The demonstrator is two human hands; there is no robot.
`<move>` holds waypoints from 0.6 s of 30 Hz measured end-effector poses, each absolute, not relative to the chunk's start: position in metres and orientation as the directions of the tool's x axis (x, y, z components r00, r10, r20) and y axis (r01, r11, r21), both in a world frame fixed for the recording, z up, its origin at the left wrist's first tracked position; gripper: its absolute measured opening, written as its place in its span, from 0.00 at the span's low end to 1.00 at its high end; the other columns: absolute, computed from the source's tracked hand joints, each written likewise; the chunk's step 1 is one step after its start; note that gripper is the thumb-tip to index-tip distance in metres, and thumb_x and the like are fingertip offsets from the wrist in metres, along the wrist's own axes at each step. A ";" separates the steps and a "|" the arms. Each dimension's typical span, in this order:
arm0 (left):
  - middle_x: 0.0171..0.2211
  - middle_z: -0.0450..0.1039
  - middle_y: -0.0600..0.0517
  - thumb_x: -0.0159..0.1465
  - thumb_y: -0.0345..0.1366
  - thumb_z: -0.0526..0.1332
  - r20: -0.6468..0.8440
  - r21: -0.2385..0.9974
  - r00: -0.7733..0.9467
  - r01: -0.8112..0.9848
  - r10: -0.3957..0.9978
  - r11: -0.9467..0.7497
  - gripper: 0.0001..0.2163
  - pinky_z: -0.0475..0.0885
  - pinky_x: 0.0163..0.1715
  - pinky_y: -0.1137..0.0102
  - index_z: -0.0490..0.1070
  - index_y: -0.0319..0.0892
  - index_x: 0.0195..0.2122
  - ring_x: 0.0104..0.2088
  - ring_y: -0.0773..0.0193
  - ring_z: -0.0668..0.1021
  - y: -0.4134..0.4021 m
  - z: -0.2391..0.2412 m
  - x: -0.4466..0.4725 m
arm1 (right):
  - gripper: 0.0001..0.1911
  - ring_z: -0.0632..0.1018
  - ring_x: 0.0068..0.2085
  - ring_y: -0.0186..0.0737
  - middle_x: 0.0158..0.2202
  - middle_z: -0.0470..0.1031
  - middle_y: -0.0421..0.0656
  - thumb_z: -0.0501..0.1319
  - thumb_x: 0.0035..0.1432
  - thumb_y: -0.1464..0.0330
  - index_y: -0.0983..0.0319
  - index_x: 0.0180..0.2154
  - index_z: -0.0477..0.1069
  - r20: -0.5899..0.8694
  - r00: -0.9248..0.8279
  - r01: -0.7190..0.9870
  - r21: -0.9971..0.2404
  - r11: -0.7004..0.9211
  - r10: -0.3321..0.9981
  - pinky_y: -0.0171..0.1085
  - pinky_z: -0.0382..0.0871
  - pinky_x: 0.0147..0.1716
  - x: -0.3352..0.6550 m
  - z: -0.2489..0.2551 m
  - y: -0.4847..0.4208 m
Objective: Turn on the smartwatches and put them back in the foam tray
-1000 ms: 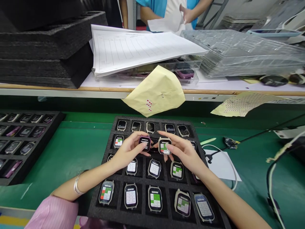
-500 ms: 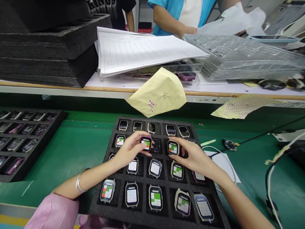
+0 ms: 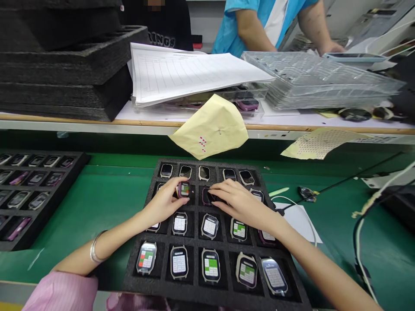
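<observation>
My left hand [image 3: 167, 196] grips a purple smartwatch [image 3: 184, 189] by its edges, over the second row of a black foam tray [image 3: 191, 290]. Its lit screen shows green, white and orange blocks. The fingers of my right hand [image 3: 238, 202] close at the right edge of a dark-screened purple smartwatch [image 3: 206, 196] in the neighbouring compartment; their tips partly cover it. Several other smartwatches sit in the tray's compartments, many with lit screens in white or green blocks, such as one smartwatch [image 3: 210, 265] in the front row. The back-row screens are dark.
Another foam tray of watches [image 3: 58, 196] lies at the left on the green table [image 3: 103, 190]. A shelf holds stacked black foam [image 3: 65, 86], printed sheets [image 3: 194, 73] and clear plastic trays [image 3: 308, 82]. Cables [image 3: 358, 242] run at the right. Two people stand behind the shelf.
My right hand has left a light-framed watch and moved left to the dark-screened one. My left hand has shifted left with the purple watch, which is now lower over a compartment.
</observation>
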State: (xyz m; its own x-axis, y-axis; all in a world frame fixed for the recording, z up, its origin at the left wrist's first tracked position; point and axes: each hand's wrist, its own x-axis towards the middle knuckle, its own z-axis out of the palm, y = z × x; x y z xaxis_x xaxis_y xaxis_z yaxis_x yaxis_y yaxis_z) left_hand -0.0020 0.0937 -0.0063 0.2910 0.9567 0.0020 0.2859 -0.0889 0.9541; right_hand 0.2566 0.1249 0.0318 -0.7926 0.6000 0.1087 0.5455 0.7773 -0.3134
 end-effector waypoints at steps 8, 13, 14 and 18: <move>0.46 0.72 0.42 0.61 0.41 0.65 0.094 0.383 0.462 0.801 0.882 -0.460 0.19 0.72 0.44 0.56 0.69 0.42 0.52 0.47 0.46 0.73 0.087 0.013 0.010 | 0.08 0.74 0.40 0.54 0.36 0.72 0.52 0.65 0.59 0.72 0.69 0.41 0.73 0.088 -0.641 0.738 -0.201 0.644 0.762 0.48 0.72 0.39 0.218 0.027 0.121; 0.46 0.71 0.37 0.67 0.46 0.54 0.119 0.069 0.368 0.923 0.922 -0.378 0.17 0.68 0.40 0.56 0.75 0.38 0.42 0.45 0.44 0.72 0.100 0.028 0.005 | 0.02 0.76 0.41 0.49 0.37 0.72 0.49 0.64 0.61 0.70 0.64 0.35 0.73 0.092 -0.636 0.717 -0.297 0.631 0.766 0.44 0.74 0.39 0.226 0.025 0.116; 0.44 0.72 0.38 0.69 0.45 0.51 0.113 0.058 0.325 0.941 0.939 -0.333 0.17 0.68 0.39 0.57 0.75 0.38 0.41 0.44 0.45 0.72 0.107 0.029 0.000 | 0.02 0.76 0.44 0.50 0.41 0.72 0.50 0.63 0.62 0.71 0.63 0.35 0.73 0.110 -0.642 0.688 -0.354 0.634 0.759 0.44 0.73 0.42 0.227 0.025 0.114; 0.39 0.71 0.36 0.70 0.37 0.48 0.108 0.040 0.106 0.993 0.988 -0.111 0.16 0.67 0.39 0.57 0.73 0.35 0.41 0.43 0.44 0.72 0.134 0.025 -0.019 | 0.05 0.79 0.43 0.47 0.45 0.75 0.49 0.58 0.64 0.68 0.61 0.38 0.72 0.153 -0.572 0.481 -0.734 0.480 0.806 0.44 0.75 0.41 0.228 0.032 0.109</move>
